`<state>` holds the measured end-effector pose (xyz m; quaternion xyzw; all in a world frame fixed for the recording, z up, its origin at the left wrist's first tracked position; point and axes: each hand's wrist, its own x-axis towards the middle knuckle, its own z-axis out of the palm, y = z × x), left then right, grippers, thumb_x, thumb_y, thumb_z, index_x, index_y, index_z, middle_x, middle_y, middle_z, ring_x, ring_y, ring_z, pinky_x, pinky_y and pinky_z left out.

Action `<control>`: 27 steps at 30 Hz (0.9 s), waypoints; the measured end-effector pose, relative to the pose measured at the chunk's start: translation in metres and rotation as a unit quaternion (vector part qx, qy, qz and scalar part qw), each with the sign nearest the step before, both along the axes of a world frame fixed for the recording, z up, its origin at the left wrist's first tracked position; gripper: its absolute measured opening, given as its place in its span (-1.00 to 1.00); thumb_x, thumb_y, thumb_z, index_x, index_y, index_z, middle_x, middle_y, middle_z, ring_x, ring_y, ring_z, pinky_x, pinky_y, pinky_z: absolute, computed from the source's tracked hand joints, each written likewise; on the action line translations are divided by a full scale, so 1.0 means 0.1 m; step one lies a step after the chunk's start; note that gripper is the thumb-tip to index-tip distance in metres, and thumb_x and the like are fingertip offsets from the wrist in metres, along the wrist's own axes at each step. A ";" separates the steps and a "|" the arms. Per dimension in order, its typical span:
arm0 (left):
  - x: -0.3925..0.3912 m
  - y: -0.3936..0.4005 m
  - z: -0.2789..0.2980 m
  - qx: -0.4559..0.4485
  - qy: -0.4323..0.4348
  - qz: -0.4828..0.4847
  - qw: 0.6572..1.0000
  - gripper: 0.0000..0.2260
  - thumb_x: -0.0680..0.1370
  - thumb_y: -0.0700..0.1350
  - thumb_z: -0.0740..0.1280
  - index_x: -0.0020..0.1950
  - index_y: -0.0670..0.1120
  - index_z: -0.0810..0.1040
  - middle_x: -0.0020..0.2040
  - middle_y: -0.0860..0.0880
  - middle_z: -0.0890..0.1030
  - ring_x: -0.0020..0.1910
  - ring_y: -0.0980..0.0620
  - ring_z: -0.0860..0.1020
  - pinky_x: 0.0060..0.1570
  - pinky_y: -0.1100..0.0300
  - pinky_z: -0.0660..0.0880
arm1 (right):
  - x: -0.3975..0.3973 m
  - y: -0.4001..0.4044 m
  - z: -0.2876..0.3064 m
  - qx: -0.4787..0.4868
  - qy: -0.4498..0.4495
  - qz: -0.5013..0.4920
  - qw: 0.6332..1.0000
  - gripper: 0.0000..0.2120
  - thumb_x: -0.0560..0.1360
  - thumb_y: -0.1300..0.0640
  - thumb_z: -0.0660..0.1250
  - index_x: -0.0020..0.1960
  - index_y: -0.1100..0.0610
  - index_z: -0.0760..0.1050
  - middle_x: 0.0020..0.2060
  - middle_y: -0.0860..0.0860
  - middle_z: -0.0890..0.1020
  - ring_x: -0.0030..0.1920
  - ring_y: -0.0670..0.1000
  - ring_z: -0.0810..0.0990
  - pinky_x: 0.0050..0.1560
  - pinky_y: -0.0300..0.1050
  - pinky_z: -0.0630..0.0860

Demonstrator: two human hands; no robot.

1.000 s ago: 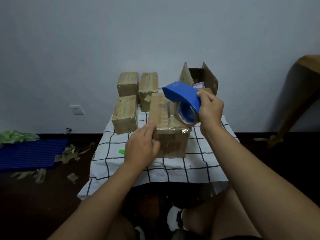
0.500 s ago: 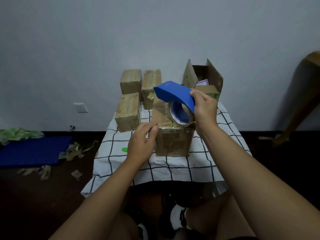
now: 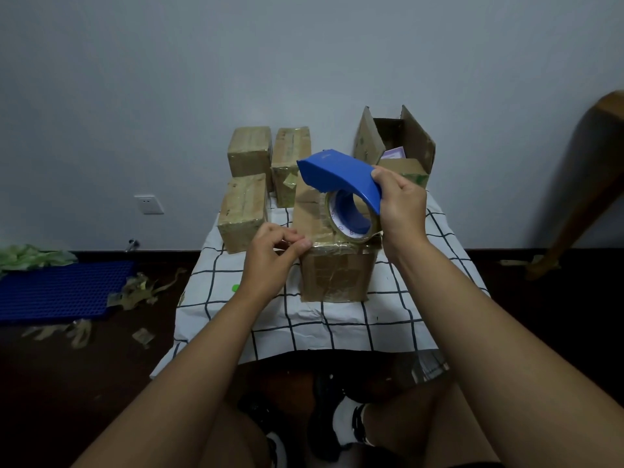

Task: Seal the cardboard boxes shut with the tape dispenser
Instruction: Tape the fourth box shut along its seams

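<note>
Cardboard boxes sit on a table [image 3: 337, 319] draped in a white cloth with a black grid. The nearest box [image 3: 334, 265] stands in the middle of the cloth, its top and front edge wrapped in shiny brown tape that looks wrinkled along the front rim. An open box [image 3: 415, 143] with raised flaps stands at the far right corner, with something pale lilac inside. Three closed boxes are grouped at the far left: one nearer [image 3: 241, 212] and two behind it [image 3: 250, 152] [image 3: 290, 163].

Both forearms reach in from the lower edge of the view, the person's knees and shoes showing beneath the table edge. The right hand [image 3: 401, 206] is raised over the nearest box, its grip curled around the tape dispenser [image 3: 341, 173], a curved blue shell tilted up toward the left with the tape roll [image 3: 351, 217] hanging beneath and resting near the box's top right front edge. The left hand [image 3: 270, 255] is lower, at the box's front left corner, with thumb and fingertips [image 3: 305, 244] pinched together on the taped edge there.

On the dark floor to the left lie a blue mat [image 3: 60, 288], crumpled tape scraps [image 3: 141, 288] and a green heap [image 3: 30, 256]. A small green object [image 3: 235, 288] lies on the cloth beside the left wrist.
</note>
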<state>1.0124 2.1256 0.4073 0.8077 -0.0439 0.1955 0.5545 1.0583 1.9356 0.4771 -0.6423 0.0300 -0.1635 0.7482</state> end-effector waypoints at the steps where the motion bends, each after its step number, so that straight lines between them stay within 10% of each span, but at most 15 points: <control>1: 0.01 0.01 -0.01 0.002 -0.002 -0.004 1.000 -0.96 0.47 -0.11 0.48 -0.15 -0.02 0.64 -0.03 0.02 0.51 0.00 0.27 0.54 -0.05 0.47 0.45 | 0.00 0.00 0.00 -0.002 0.000 0.001 1.000 -0.87 0.55 0.07 0.35 -0.09 -0.02 0.68 -0.21 -0.08 0.66 -0.14 -0.06 0.59 -0.18 -0.19 0.52; 9: 0.05 0.10 -0.04 0.119 -0.065 -0.024 0.991 -0.91 0.46 -0.10 0.49 -0.10 -0.05 0.62 -0.10 0.09 0.48 -0.01 0.21 0.55 -0.04 0.36 0.51 | -0.01 0.00 -0.01 0.004 -0.008 0.000 1.000 -0.85 0.55 0.10 0.35 -0.12 -0.02 0.69 -0.24 -0.11 0.66 -0.18 -0.09 0.58 -0.21 -0.24 0.52; 15: 0.04 0.11 0.05 0.345 -0.214 -0.015 0.914 -0.73 0.56 0.03 0.30 -0.14 -0.18 0.55 -0.17 -0.07 0.47 -0.27 -0.02 0.52 -0.35 0.17 0.48 | -0.01 0.00 -0.01 0.004 -0.002 -0.004 1.000 -0.87 0.55 0.08 0.36 -0.08 -0.02 0.69 -0.20 -0.08 0.67 -0.14 -0.07 0.60 -0.18 -0.21 0.55; 27: 0.02 0.16 0.00 0.285 -0.146 -0.043 0.946 -0.89 0.54 -0.12 0.41 -0.05 -0.16 0.57 -0.08 -0.05 0.47 -0.11 -0.04 0.57 -0.17 0.00 0.56 | -0.02 0.01 0.00 -0.003 -0.007 -0.002 1.000 -0.85 0.55 0.08 0.36 -0.13 -0.05 0.68 -0.24 -0.11 0.67 -0.17 -0.09 0.61 -0.22 -0.26 0.55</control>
